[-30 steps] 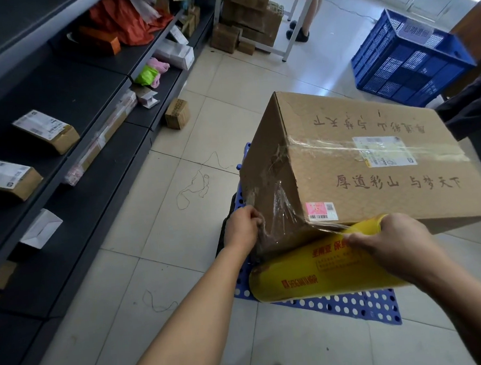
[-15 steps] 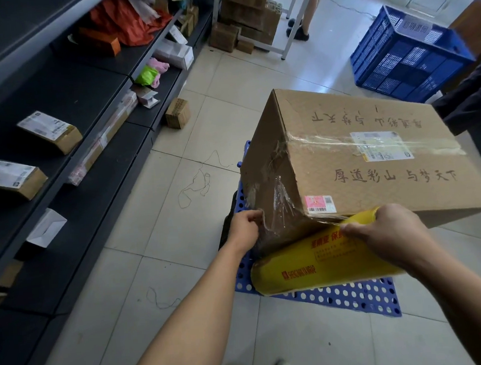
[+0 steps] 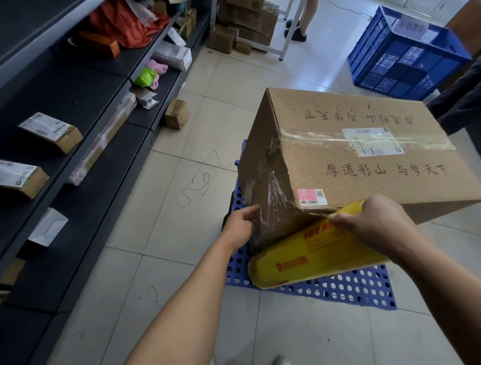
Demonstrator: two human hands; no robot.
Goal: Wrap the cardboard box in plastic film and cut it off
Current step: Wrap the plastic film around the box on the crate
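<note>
Right fingers (image 3: pixel 341 220) are curling round the yellow roll (image 3: pixel 306 260), with the right hand (image 3: pixel 380 223) gripping its upper end. Left hand (image 3: pixel 238 225) is sitting at the near-left corner of the box (image 3: pixel 362 172), thumb touching the film (image 3: pixel 272 197). Other fingers are hidden, so can't tell if they're pinching. Film is lying crinkled over that corner only. Box is showing brown card, a taped seam, a white label, a pink barcode sticker and handwritten characters. It's sitting over the blue perforated mat (image 3: pixel 342 289), roll touching its lower edge.

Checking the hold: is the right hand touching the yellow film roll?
Touching. Head view: the right hand wraps round the yellow film roll, no gap.
</note>
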